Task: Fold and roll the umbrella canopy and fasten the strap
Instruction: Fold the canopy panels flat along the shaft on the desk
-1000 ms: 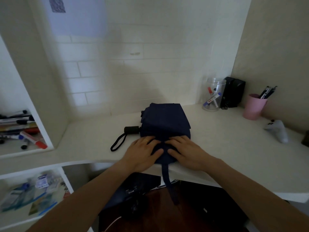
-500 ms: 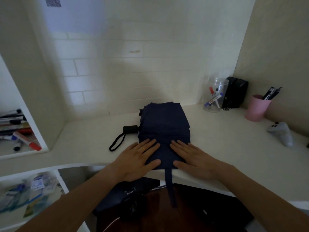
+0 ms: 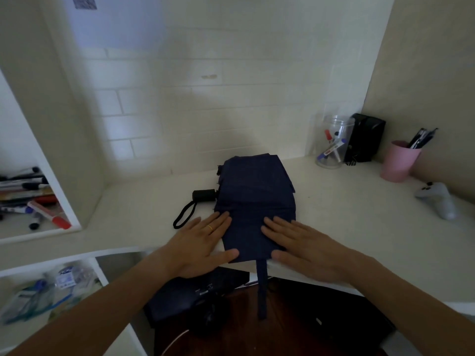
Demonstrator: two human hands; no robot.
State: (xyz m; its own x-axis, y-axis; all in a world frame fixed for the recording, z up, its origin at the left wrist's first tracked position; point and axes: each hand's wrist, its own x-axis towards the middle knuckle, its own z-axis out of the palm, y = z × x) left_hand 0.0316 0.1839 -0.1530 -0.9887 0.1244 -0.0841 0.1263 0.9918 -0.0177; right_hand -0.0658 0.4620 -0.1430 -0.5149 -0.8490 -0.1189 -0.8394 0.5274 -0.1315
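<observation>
Lying flat on the white desk (image 3: 334,227), the folded navy umbrella canopy (image 3: 254,199) reached the near edge, its strap (image 3: 262,289) hanging over it. The left hand (image 3: 200,245) and right hand (image 3: 303,245) pressed its near corners with straight, spread fingers. The black handle (image 3: 204,195) stuck out left.

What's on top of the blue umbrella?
Both hands lie flat on the umbrella canopy: left hand on its left edge, right hand on its right. The cloth beneath them is hidden.
</observation>
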